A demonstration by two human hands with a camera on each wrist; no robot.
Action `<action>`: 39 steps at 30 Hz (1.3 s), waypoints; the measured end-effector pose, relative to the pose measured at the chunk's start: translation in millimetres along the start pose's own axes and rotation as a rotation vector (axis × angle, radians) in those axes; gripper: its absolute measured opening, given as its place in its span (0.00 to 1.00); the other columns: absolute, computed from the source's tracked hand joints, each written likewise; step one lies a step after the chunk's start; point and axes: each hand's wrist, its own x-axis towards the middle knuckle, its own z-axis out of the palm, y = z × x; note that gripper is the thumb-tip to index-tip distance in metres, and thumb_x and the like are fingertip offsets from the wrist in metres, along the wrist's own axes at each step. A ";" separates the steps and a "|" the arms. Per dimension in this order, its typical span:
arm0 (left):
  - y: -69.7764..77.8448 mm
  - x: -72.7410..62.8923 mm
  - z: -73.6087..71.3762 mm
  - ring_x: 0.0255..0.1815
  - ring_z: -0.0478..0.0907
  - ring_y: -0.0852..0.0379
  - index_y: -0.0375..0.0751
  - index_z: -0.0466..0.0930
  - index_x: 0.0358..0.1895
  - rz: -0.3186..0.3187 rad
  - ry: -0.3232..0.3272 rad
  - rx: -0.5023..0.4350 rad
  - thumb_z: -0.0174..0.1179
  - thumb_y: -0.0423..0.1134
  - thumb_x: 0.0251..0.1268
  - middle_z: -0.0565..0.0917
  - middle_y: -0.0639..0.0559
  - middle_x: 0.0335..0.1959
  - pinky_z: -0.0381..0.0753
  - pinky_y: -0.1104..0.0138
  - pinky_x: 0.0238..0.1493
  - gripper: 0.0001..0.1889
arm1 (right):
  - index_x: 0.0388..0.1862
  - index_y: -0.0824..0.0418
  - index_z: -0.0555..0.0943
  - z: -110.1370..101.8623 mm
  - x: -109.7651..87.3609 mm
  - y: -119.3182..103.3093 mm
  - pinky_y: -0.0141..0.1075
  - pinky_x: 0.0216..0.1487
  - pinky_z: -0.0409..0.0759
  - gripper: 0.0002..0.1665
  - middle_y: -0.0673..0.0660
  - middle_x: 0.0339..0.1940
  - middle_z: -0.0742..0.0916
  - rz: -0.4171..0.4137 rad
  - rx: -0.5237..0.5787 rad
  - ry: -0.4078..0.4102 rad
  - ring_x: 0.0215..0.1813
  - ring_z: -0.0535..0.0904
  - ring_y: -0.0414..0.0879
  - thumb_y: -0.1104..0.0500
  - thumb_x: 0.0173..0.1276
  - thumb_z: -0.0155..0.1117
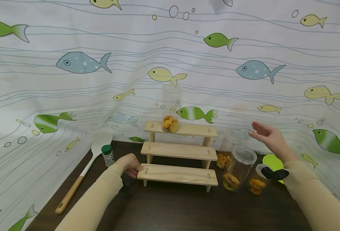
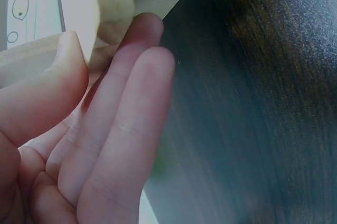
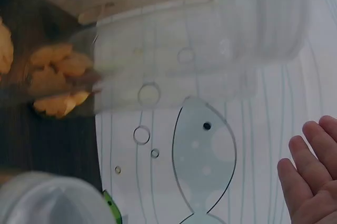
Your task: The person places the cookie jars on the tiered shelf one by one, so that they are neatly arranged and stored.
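My left hand (image 1: pixel 128 164) holds the left end of a three-step wooden shelf (image 1: pixel 175 173) at its lowest board. In the left wrist view the thumb (image 2: pixel 71 71) lies on the board's edge, with straighter fingers (image 2: pixel 150 82) beneath. On the top step stands a tall clear jar (image 1: pixel 171 109) with orange and yellow pieces at its bottom. My right hand (image 1: pixel 269 138) is raised with nothing in it, fingers extended, above and right of the lidded clear jars. Of these, one jar (image 1: pixel 239 166) is in front, a second jar (image 1: pixel 230 141) behind it, and a shorter jar (image 1: pixel 257 179) at right.
Left of the shelf, a small green-capped bottle (image 1: pixel 108 155) stands beside a white spatula (image 1: pixel 84 170) with a wooden handle. A lime-green round item (image 1: pixel 273 163) lies behind the short jar. A fish-printed curtain (image 1: pixel 146 48) hangs around the dark wooden table (image 1: pixel 170 208).
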 end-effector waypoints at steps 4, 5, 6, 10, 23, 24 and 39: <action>-3.0 0.5 -0.7 0.27 0.84 0.53 0.23 0.80 0.42 -0.001 -0.009 -0.011 0.62 0.35 0.63 0.85 0.42 0.26 0.87 0.60 0.33 0.14 | 0.74 0.63 0.55 4.0 2.1 8.6 0.14 0.48 0.73 0.42 0.68 0.71 0.65 0.008 0.003 -0.037 0.69 0.68 0.48 0.47 0.69 0.59; -3.4 0.7 -0.5 0.27 0.84 0.53 0.23 0.81 0.41 -0.003 -0.012 -0.013 0.62 0.35 0.63 0.85 0.42 0.26 0.87 0.61 0.33 0.14 | 0.74 0.63 0.55 4.8 2.4 10.5 0.15 0.48 0.73 0.42 0.68 0.71 0.64 0.007 0.005 -0.046 0.69 0.66 0.54 0.48 0.69 0.59; -3.4 0.8 -0.5 0.27 0.84 0.53 0.23 0.81 0.41 -0.003 -0.014 -0.013 0.62 0.35 0.63 0.85 0.42 0.26 0.87 0.61 0.33 0.13 | 0.75 0.63 0.54 5.6 2.4 12.6 0.15 0.49 0.74 0.42 0.68 0.71 0.64 0.009 0.001 -0.057 0.69 0.65 0.58 0.48 0.70 0.59; -2.1 1.5 -0.1 0.27 0.84 0.53 0.24 0.81 0.41 -0.002 -0.024 -0.007 0.62 0.35 0.63 0.85 0.43 0.26 0.87 0.61 0.33 0.13 | 0.75 0.63 0.54 10.1 0.5 20.0 0.17 0.50 0.75 0.42 0.67 0.72 0.64 0.013 0.009 -0.081 0.69 0.63 0.62 0.50 0.70 0.59; -0.9 2.1 1.5 0.27 0.84 0.53 0.24 0.81 0.41 -0.014 -0.022 -0.020 0.62 0.34 0.63 0.85 0.43 0.26 0.87 0.61 0.34 0.13 | 0.74 0.66 0.54 29.6 3.9 26.5 0.14 0.48 0.73 0.43 0.70 0.71 0.65 -0.015 0.089 -0.095 0.68 0.63 0.65 0.51 0.69 0.61; -1.2 2.4 1.6 0.27 0.84 0.53 0.24 0.81 0.41 -0.015 -0.023 -0.023 0.62 0.34 0.63 0.85 0.43 0.26 0.87 0.60 0.34 0.13 | 0.74 0.66 0.54 30.5 4.6 27.0 0.13 0.48 0.73 0.43 0.70 0.70 0.65 -0.021 0.088 -0.092 0.67 0.64 0.64 0.52 0.69 0.61; 1.1 3.6 1.1 0.27 0.83 0.53 0.25 0.82 0.41 -0.011 -0.020 0.002 0.61 0.34 0.63 0.85 0.44 0.26 0.87 0.61 0.33 0.12 | 0.75 0.60 0.56 56.1 16.6 25.1 0.41 0.54 0.81 0.48 0.69 0.67 0.70 0.080 0.108 -0.059 0.65 0.70 0.63 0.46 0.63 0.66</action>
